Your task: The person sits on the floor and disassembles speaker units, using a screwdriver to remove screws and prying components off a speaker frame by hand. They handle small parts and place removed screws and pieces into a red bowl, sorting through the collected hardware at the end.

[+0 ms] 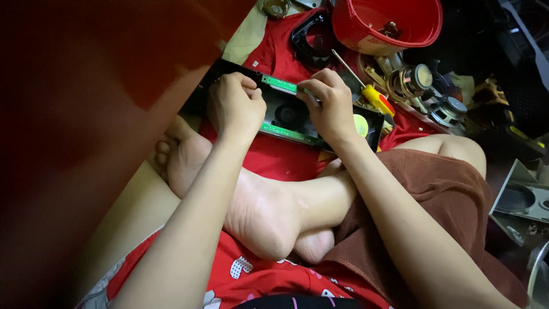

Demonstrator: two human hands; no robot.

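Note:
A long black device panel (286,114) with narrow green circuit board strips (279,83) lies across a red cloth in front of my crossed legs. My left hand (234,106) rests curled on the panel's left part, fingers pressing on it. My right hand (329,103) grips the panel's right part, with the thumb and fingers pinching the upper green strip. A screwdriver (372,94) with a yellow and red handle lies just beyond my right hand, its shaft pointing up left.
A red plastic bowl (389,23) with small parts stands at the back. Round speaker drivers (420,80) and metal parts lie at the right. A grey casing (523,200) sits at the far right. A dark red blurred surface (86,114) fills the left side.

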